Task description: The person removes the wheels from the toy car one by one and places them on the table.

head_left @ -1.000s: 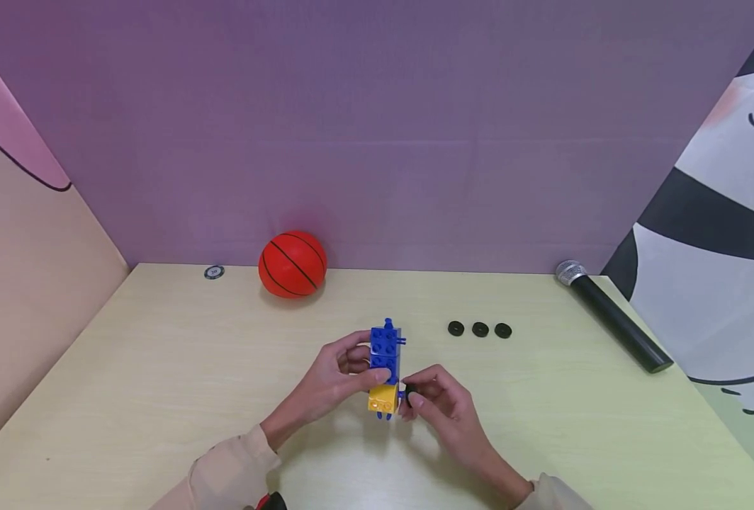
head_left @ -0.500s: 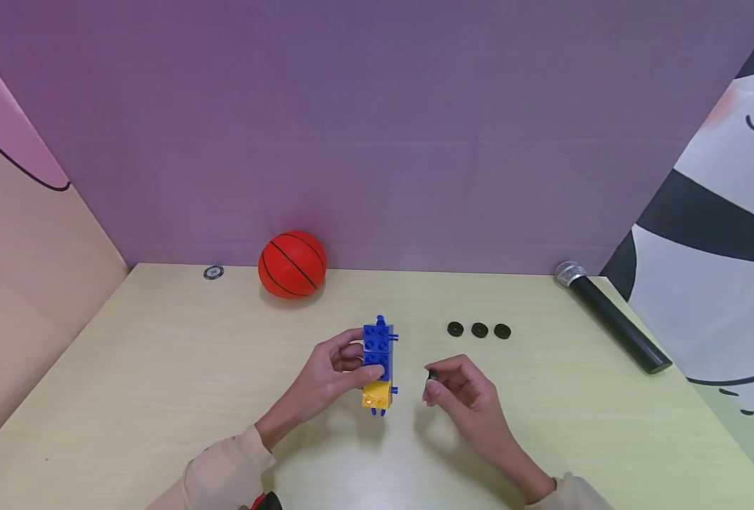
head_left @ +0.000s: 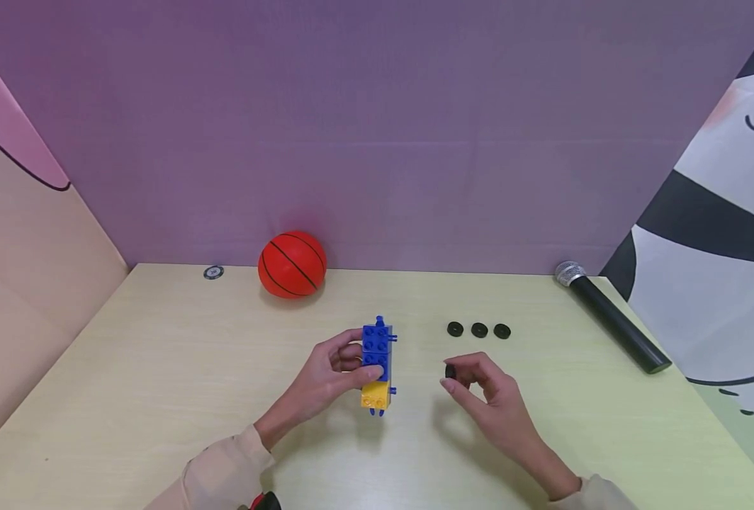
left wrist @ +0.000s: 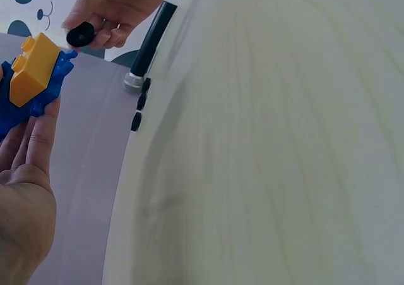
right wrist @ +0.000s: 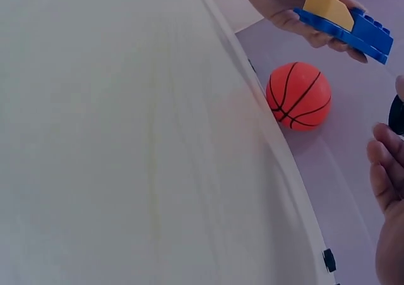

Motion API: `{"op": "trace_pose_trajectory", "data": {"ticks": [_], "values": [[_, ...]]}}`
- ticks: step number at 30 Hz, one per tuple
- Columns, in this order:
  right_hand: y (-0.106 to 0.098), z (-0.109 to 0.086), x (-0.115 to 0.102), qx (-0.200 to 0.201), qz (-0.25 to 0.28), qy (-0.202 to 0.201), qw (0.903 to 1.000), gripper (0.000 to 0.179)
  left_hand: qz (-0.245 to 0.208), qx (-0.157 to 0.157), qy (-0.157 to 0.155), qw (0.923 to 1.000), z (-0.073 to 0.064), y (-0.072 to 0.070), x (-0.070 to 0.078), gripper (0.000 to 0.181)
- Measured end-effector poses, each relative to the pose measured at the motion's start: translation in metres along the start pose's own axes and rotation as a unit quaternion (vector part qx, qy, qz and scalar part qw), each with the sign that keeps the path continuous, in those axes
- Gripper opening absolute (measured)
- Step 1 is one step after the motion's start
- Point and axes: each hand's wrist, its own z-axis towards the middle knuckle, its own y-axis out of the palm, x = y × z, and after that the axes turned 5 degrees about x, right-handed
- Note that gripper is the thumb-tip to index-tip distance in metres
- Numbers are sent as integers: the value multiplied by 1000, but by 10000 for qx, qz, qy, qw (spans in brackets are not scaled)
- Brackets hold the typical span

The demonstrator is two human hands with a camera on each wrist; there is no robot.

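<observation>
A toy car of building bricks (head_left: pixel 377 343), blue with a yellow sloped brick (head_left: pixel 375 395) at the near end, is gripped by my left hand (head_left: pixel 322 379). My left thumb lies over its studs and the fingers go behind it. Blue axle pegs (head_left: pixel 393 391) stick out bare on its right side. To the right of the car, my right hand (head_left: pixel 492 400) pinches a small black wheel (head_left: pixel 450 371) between thumb and fingertips, above the table. The left wrist view shows that wheel (left wrist: pixel 81 35) nearly face on, with a gap between it and the car.
Three more black wheels (head_left: pixel 479 330) lie in a row behind my right hand. A red basketball (head_left: pixel 292 264) and a poker chip (head_left: pixel 214 272) sit along the back edge. A black microphone (head_left: pixel 619 322) lies at the right edge, and a purple panel (head_left: pixel 377 142) rises behind the table.
My right hand has drawn away from the car's side to the right, bringing the wheel with it. My left hand and the car have shifted slightly left.
</observation>
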Motion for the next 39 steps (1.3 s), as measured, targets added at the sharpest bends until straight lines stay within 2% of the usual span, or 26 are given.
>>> {"op": "trace_pose_trajectory", "data": {"ticks": [4,8,11,17,21,25,27,31,33,38,39], "values": [[-7,1,4,2,-507,-364,9981,42,-11,-15,34,10000,0,-1,-1,62],[-16,1,8,33,-925,-521,9943,43,-39,-38,97,9999,1,-2,-3,62],[-22,2,10,37,-1122,-550,9922,44,-59,-34,111,9999,1,-3,-4,62],[-33,4,18,103,-1434,-954,9850,48,-23,18,63,10000,-1,-4,-2,64],[-42,5,23,65,-1661,-1183,9790,41,-18,34,43,10000,-1,-4,-2,65],[-52,8,29,46,-1913,-1419,9712,26,-7,71,44,10000,-1,-5,-3,64],[-56,10,31,71,-2033,-1503,9675,31,5,79,43,10000,-1,-5,-3,64],[-66,12,34,139,-2325,-1447,9617,52,14,85,43,10000,-2,-6,-2,64],[-70,13,35,145,-2417,-1355,9607,54,14,86,48,10000,-2,-6,-2,64],[-81,16,36,102,-2652,-1029,9586,28,20,69,80,9999,-1,-7,-2,64],[-83,17,36,96,-2714,-973,9575,27,16,58,85,9999,-1,-7,-2,65]]}}
